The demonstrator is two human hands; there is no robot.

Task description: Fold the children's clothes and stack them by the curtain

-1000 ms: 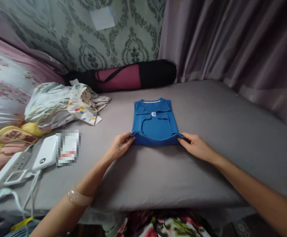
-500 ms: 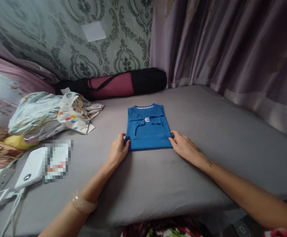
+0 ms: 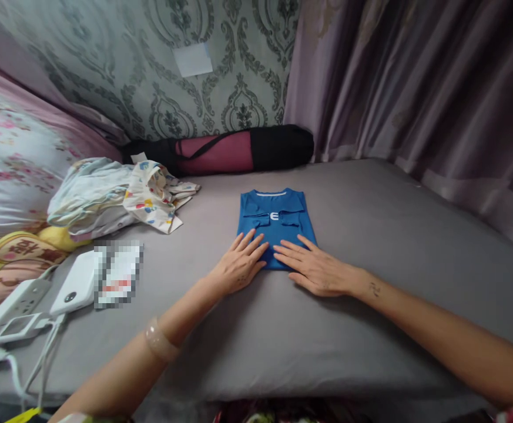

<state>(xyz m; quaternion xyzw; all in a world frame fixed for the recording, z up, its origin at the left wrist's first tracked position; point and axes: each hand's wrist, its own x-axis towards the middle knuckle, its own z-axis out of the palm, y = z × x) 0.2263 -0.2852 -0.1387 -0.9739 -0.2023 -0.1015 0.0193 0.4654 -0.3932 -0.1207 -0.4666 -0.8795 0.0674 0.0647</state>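
A blue T-shirt (image 3: 278, 201) with a white letter on its chest lies on the grey bed sheet (image 3: 384, 223). Its sleeves are folded inward over the front, and its collar points away from me. Flat on the near left part of the shirt rests my left hand (image 3: 242, 261), fingers spread. My right hand (image 3: 313, 267) lies across the near right part, its fingers stretched out too. Between them the two hands cover much of the shirt's lower band, so the fold there is mostly hidden.
At the left lie crumpled clothes (image 3: 93, 194), a white power bank (image 3: 79, 281), a blurred packet (image 3: 119, 273) and a power strip (image 3: 12, 308) with cables. A long black and maroon bag (image 3: 221, 154) lies along the wall. Curtains (image 3: 371, 82) hang at the right.
Both hands have let go of the shirt's lower side edges and moved inward. They now lie flat on its near part. The view has shifted slightly left.
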